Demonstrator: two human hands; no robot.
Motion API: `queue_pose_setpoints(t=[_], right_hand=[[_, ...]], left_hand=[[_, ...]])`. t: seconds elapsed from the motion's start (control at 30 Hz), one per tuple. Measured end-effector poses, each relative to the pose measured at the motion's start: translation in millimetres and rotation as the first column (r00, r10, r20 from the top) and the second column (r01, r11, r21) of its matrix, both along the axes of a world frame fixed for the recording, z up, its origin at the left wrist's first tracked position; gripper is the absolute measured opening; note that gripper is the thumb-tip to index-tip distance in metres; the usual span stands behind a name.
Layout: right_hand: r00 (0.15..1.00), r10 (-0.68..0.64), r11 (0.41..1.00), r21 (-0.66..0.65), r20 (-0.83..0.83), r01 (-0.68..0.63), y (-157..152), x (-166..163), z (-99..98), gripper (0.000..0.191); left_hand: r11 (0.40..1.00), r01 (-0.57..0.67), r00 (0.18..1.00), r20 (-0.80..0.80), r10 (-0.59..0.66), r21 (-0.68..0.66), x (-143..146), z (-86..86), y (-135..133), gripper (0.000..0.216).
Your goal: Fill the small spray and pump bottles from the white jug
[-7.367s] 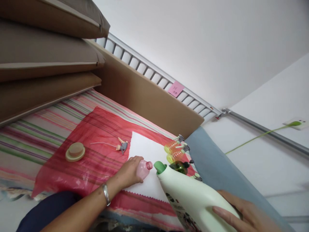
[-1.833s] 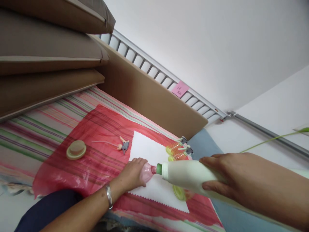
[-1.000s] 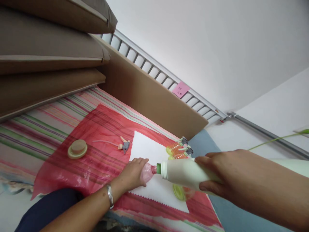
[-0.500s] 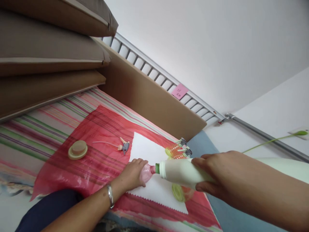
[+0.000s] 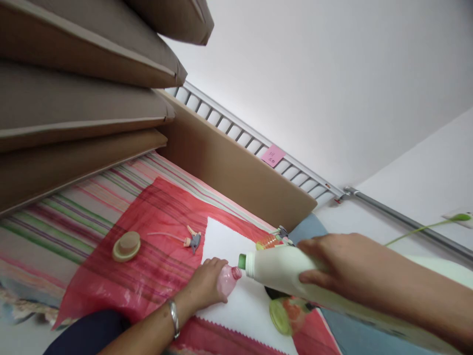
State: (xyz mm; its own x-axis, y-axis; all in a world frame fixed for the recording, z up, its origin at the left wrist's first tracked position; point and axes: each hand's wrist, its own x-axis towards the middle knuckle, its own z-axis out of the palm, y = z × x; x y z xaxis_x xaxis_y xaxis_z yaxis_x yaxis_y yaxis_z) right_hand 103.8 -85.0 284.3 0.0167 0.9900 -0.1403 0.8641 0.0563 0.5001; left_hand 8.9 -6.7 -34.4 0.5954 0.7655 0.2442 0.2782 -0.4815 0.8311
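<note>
My left hand [image 5: 205,287] is wrapped round a small clear pink bottle [image 5: 227,281], which leans with its open neck towards the right. My right hand [image 5: 325,259] grips a large pale green bottle [image 5: 275,266] lying nearly level in the air. Its green spout [image 5: 242,261] is right at the mouth of the pink bottle; whether liquid flows I cannot tell. Below both is a white zigzag-edged cloth [image 5: 218,236]. Left of it lies a grey-and-peach spray head [image 5: 192,240] with a thin tube. A round beige cap [image 5: 127,245] sits further left.
A clear bottle with a yellow-green base [image 5: 281,316] lies under the large bottle, and another bottle [image 5: 268,242] lies behind it. Red plastic sheeting [image 5: 148,217] covers a striped cloth [image 5: 74,207]. Stacked cushions [image 5: 81,103] overhang at left; a brown board [image 5: 229,162] stands behind.
The camera view has tilted upward a little. The green spout has drawn back slightly from the pink bottle's neck, whose rim now shows. Both hands keep their holds.
</note>
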Motion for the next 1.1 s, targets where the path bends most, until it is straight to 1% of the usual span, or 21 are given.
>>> queue_pose_setpoints(t=[0.07,0.1,0.17,0.23,0.27,0.3,0.33,0.4,0.43,0.47,0.53,0.6,0.67,0.73,0.8,0.83,0.9,1.0,1.07,1.1], right_hand=[[0.999,-0.031,1.000,0.000,-0.019,0.031,11.7,-6.3,20.4,0.019],[0.998,-0.052,0.997,0.047,-0.040,0.054,18.0,-9.3,31.0,0.024],[0.988,-0.079,0.974,0.200,-0.132,0.105,31.3,-12.4,48.3,0.034],[0.947,-0.051,0.930,0.331,-0.316,0.161,46.1,-8.8,54.7,0.038],[0.904,-0.015,0.903,0.382,-0.427,0.195,54.2,-3.8,52.1,0.038],[0.852,0.023,0.881,0.413,-0.523,0.230,62.8,3.0,45.1,0.037],[0.774,0.081,0.854,0.445,-0.627,0.271,71.5,11.5,33.7,0.036],[0.685,0.138,0.815,0.475,-0.716,0.332,88.5,31.0,-1.1,0.037],[0.528,0.228,0.776,0.481,-0.818,0.409,96.2,40.9,-23.3,0.036],[0.468,0.261,0.754,0.482,-0.844,0.447,102.8,50.2,-47.3,0.037],[0.397,0.284,0.720,0.467,-0.873,0.513,112.8,66.4,-97.2,0.040],[0.329,0.303,0.679,0.445,-0.894,0.584,118.6,79.2,-144.0,0.043],[0.266,0.327,0.627,0.419,-0.907,0.656,122.5,89.1,-184.1,0.045],[0.210,0.363,0.561,0.393,-0.908,0.729,126.6,96.4,-217.3,0.047],[0.167,0.401,0.493,0.366,-0.901,0.789,131.3,100.8,-245.4,0.048],[0.149,0.415,0.466,0.350,-0.897,0.813,133.4,101.9,-257.7,0.048],[0.118,0.430,0.427,0.317,-0.895,0.847,136.8,102.3,-279.2,0.046],[0.086,0.428,0.399,0.273,-0.900,0.875,138.8,102.4,-300.6,0.043],[0.075,0.414,0.405,0.257,-0.907,0.877,137.2,104.6,-306.1,0.042],[0.072,0.403,0.419,0.254,-0.912,0.872,134.7,106.2,-306.2,0.042]], left_hand=[[1.000,-0.014,1.000,0.015,0.014,0.004,-0.3,-1.0,-0.5,0.076],[1.000,-0.021,1.000,0.022,0.021,0.004,-0.7,-1.6,-0.6,0.076],[1.000,-0.026,0.999,0.030,0.026,-0.005,-1.8,-2.3,-0.5,0.075],[1.000,-0.018,0.999,0.031,0.018,-0.024,-3.2,-1.7,-0.1,0.077],[0.999,-0.013,0.999,0.032,0.014,-0.032,-3.8,-1.1,0.1,0.078],[0.999,-0.010,0.999,0.035,0.011,-0.041,-4.3,-0.5,0.2,0.079],[0.999,-0.004,0.999,0.039,0.006,-0.051,-4.5,0.0,0.2,0.080],[0.997,0.001,0.999,0.047,0.003,-0.076,-4.3,-0.2,-0.4,0.083],[0.996,0.004,0.999,0.051,0.001,-0.090,-4.0,-0.8,-0.6,0.084],[0.995,0.003,0.998,0.056,0.003,-0.104,-3.6,-1.8,-0.6,0.084],[0.990,-0.017,0.997,0.074,0.028,-0.141,-4.0,-3.1,1.5,0.085],[0.980,-0.044,0.989,0.131,0.070,-0.192,-7.9,-1.6,7.8,0.080],[0.960,-0.047,0.964,0.238,0.116,-0.277,-16.8,4.9,19.0,0.074],[0.927,-0.031,0.914,0.364,0.177,-0.374,-29.9,15.4,33.6,0.069],[0.896,-0.055,0.855,0.443,0.271,-0.442,-43.7,26.5,48.4,0.066],[0.888,-0.074,0.834,0.460,0.305,-0.454,-49.6,31.0,54.9,0.065],[0.876,-0.149,0.799,0.466,0.380,-0.458,-58.2,36.4,65.2,0.067],[0.842,-0.289,0.761,0.425,0.491,-0.456,-63.7,36.3,73.8,0.071],[0.809,-0.371,0.739,0.383,0.555,-0.457,-65.2,34.6,76.8,0.073],[0.794,-0.402,0.728,0.368,0.579,-0.456,-66.0,34.1,78.0,0.074]])
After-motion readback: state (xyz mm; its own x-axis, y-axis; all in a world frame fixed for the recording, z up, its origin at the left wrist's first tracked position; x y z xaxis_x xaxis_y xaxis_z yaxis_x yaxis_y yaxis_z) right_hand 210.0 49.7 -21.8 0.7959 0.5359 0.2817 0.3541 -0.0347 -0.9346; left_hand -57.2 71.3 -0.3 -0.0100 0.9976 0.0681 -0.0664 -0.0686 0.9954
